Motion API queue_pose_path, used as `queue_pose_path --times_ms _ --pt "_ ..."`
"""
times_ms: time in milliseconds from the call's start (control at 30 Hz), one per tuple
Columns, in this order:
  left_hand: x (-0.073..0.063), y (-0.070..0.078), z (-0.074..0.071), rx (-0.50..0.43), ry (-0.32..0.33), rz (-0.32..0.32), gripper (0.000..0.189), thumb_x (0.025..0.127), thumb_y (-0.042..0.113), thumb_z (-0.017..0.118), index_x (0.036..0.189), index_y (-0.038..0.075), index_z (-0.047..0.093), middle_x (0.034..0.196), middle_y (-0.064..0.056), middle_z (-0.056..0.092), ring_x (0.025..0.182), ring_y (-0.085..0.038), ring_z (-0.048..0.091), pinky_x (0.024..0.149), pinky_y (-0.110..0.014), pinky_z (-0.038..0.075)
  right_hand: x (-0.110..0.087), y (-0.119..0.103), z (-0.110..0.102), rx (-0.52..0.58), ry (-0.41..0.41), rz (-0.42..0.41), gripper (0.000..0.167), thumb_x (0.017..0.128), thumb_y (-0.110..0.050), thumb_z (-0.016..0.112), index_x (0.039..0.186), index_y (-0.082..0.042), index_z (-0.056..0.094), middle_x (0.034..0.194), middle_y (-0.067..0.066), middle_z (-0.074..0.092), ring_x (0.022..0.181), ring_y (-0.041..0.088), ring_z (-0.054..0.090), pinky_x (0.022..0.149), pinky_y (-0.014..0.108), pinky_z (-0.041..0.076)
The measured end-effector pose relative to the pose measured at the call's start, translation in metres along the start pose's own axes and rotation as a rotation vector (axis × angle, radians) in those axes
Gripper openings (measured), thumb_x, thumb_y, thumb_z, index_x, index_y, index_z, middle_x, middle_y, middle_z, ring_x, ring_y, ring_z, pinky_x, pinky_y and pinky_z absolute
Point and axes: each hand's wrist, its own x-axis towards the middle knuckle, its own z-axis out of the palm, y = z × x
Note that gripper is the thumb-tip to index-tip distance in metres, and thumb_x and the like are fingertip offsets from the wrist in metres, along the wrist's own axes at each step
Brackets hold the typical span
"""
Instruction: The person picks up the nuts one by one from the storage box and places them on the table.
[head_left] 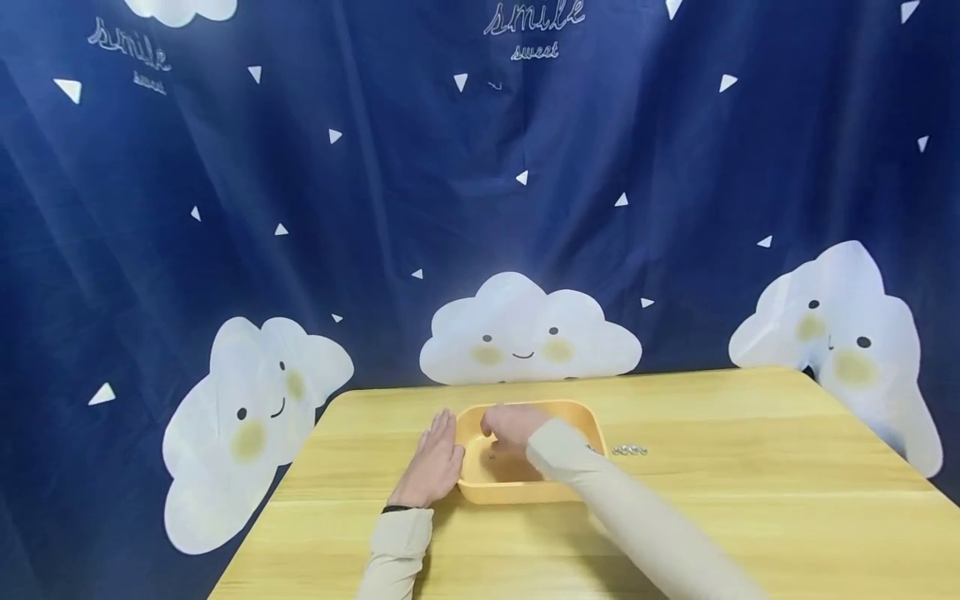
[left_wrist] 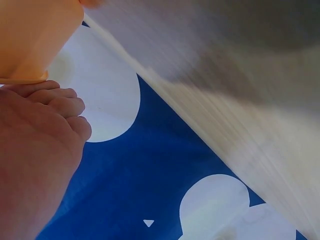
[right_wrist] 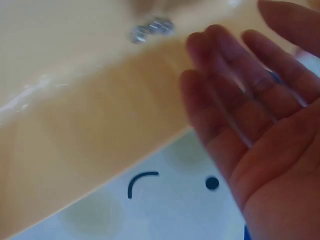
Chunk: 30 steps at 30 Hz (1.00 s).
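An orange plastic tray (head_left: 517, 493) with raised walls stands on the table. Against its left end lies my left hand (head_left: 429, 467), fingers extended along the rim; the left wrist view has those fingertips (left_wrist: 75, 106) right at the tray's edge. My right hand (head_left: 516, 423) reaches down inside the tray. Seen from the right wrist, its fingers (right_wrist: 240, 75) are loosely bent and hold nothing. Several small, shiny, glassy balls (right_wrist: 151, 30) lie on the tray floor near those fingertips. The right forearm hides part of the tray's right side.
Just right of the tray, several similar shiny balls (head_left: 629, 450) sit in a short row on the wooden table (head_left: 750, 467). A dark blue curtain (head_left: 480, 208) printed with white clouds hangs behind the table's back edge.
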Motion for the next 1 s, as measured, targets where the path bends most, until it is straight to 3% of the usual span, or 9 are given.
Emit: queue_pose_path --times_ms 200,333,500,1000 --pt "0.000 -0.001 0.000 0.016 0.007 0.000 0.059 0.106 0.015 0.036 0.157 -0.014 0.026 0.169 -0.029 0.019 0.160 -0.043 0.017 0.130 -0.061 0.017 0.013 -0.009 0.015 -0.163 -0.143 -0.005 0.024 0.092 -0.017 0.075 0.117 -0.017 0.074 0.114 -0.002 0.077 0.102 0.014 0.073 0.092 0.027 0.060" --pt "-0.001 -0.001 0.000 0.023 0.006 0.001 0.060 0.106 0.016 0.035 0.158 -0.013 0.026 0.170 -0.029 0.019 0.160 -0.043 0.017 0.130 -0.061 0.017 0.019 -0.018 0.020 -0.234 -0.194 0.000 0.017 0.090 -0.006 0.074 0.102 -0.019 0.075 0.096 -0.006 0.076 0.084 0.010 0.070 0.080 0.023 0.060" --pt "-0.002 -0.001 0.000 0.015 0.011 0.025 0.059 0.106 0.015 0.036 0.156 -0.015 0.028 0.169 -0.031 0.021 0.160 -0.045 0.018 0.129 -0.063 0.018 0.025 -0.026 0.026 -0.330 -0.204 -0.012 0.016 0.088 -0.003 0.074 0.085 -0.018 0.069 0.080 -0.005 0.070 0.068 0.008 0.059 0.071 0.022 0.059" --pt "-0.005 -0.002 0.000 0.027 0.017 0.026 0.058 0.107 0.015 0.037 0.156 -0.015 0.029 0.169 -0.030 0.022 0.159 -0.044 0.020 0.129 -0.063 0.020 0.021 -0.033 0.028 -0.303 -0.157 -0.080 0.020 0.088 -0.002 0.074 0.079 -0.017 0.064 0.075 -0.006 0.069 0.061 0.006 0.053 0.063 0.018 0.053"
